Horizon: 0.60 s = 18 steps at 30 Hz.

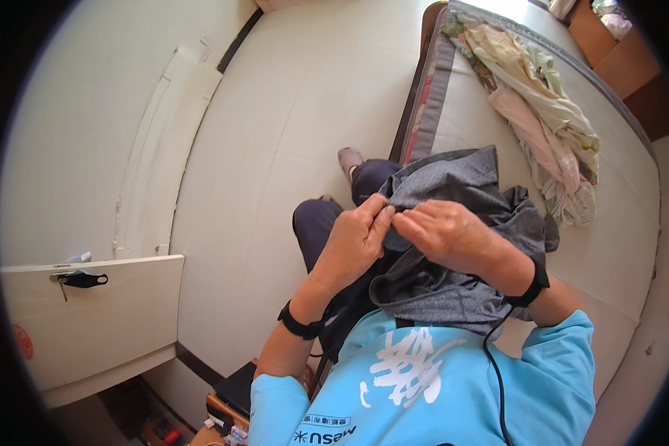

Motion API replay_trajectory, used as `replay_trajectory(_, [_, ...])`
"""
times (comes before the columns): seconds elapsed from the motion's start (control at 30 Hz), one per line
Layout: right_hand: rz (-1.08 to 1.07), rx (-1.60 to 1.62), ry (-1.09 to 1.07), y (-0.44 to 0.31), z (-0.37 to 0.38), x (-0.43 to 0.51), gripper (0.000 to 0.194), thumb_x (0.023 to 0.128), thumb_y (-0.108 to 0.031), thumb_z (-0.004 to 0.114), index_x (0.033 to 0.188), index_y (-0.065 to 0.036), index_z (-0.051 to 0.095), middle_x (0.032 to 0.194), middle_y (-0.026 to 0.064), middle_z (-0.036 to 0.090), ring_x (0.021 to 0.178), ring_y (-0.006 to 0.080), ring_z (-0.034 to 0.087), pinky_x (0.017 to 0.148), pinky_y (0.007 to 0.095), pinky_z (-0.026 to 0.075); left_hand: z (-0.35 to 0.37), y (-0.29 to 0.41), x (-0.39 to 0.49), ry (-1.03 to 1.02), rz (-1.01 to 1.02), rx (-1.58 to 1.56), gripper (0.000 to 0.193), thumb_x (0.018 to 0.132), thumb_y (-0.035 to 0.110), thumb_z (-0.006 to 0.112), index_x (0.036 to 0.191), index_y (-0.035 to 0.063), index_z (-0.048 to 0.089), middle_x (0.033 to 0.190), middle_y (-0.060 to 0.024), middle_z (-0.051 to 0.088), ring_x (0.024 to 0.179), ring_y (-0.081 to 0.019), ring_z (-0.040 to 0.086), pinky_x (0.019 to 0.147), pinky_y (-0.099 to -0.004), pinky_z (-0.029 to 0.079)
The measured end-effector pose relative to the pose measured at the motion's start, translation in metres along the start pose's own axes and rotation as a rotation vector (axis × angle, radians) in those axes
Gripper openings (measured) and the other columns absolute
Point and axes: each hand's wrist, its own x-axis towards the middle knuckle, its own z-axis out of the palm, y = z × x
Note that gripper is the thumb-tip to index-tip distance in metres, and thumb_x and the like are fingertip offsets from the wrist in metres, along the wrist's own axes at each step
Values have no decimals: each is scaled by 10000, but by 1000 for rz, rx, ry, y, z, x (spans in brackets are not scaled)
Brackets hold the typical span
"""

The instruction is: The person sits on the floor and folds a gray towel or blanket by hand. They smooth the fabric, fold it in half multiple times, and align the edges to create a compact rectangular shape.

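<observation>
A dark grey knitted-fabric garment lies bunched over my lap and the edge of the bed. My left hand pinches a fold of it between thumb and fingers. Close beside it, almost touching, my right hand has its fingers curled on the same part of the garment. The fingertips meet at the fabric, and what exactly lies between them is too small to tell. More of the garment hangs below my right hand, with an open hem or neckline facing me. Both wrists wear black bands.
Crumpled cream and pink bedding or cloth lies on the bed at the right. A white door with a handle and a black mask stands at the left. Small items sit on a wooden surface at the bottom.
</observation>
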Motion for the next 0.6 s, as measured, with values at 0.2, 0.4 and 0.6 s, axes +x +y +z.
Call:
replay_trajectory(0.2, [-140,-353,-6,-5,-6,8,148,733,-116,642,830,-30,571,718,19,536,651,145,578,600,268,477,-1,-1,0,25,40,104,179,994,164,532,929,-1,554,698,-253,576,694,-451,592,554,-456,437])
replay_trajectory(0.4, [-228,-469,-41,-7,-10,15,109,751,-146,636,750,-63,566,673,-2,541,634,127,559,581,267,393,-2,7,1,90,38,191,149,958,143,571,882,15,584,723,-237,600,694,-431,612,564,-462,446])
replay_trajectory(0.6, [-289,-412,-99,-7,-12,20,109,807,-132,627,735,-66,579,687,19,610,661,150,595,622,284,389,3,14,-1,212,290,523,90,912,120,600,861,47,589,699,-170,619,630,-386,614,549,-450,462])
